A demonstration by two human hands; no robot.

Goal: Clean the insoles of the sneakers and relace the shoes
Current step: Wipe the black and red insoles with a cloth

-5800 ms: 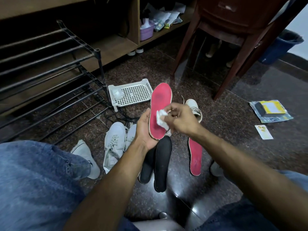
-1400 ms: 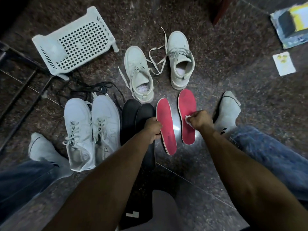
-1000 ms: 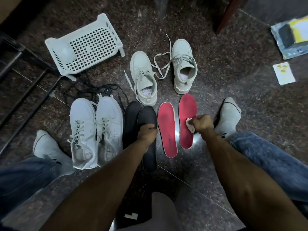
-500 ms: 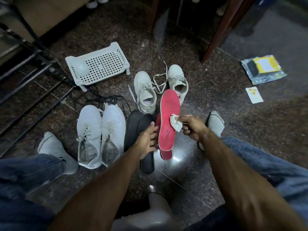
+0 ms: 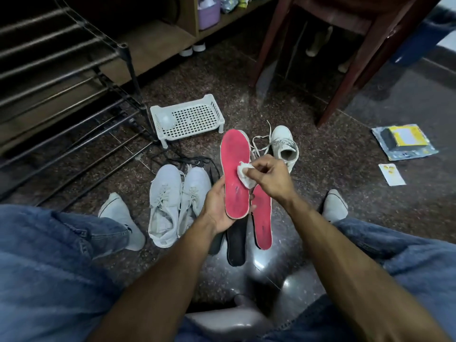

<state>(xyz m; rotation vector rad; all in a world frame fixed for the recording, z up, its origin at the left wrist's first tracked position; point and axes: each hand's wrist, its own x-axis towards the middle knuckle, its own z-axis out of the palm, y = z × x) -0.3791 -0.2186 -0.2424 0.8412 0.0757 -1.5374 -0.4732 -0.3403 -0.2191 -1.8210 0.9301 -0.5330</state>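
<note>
The left hand (image 5: 217, 206) grips a red insole (image 5: 235, 174) by its near, heel end, fingers curled round the edge so the foot side faces up and the toe points away, lifted above the floor. The right hand (image 5: 269, 177) pinches a small white wipe (image 5: 244, 175) between thumb and fingertips and presses it on the right edge of the insole near the middle. A second red insole (image 5: 262, 218) lies on the floor just beneath and to the right, with two black insoles (image 5: 235, 245) beside it on the left. A laced pair of white sneakers (image 5: 177, 203) sits further left; one unlaced sneaker (image 5: 285, 146) stands beyond the hands, its loose lace trailing. To wipe well, I judge the left hand should brace the insole from behind so it does not flex, while the wipe travels in long strokes from toe to heel, covering the dark scuffs near the heel and the rim. Folding the wipe to a fresh face would probably avoid smearing dirt back on
</note>
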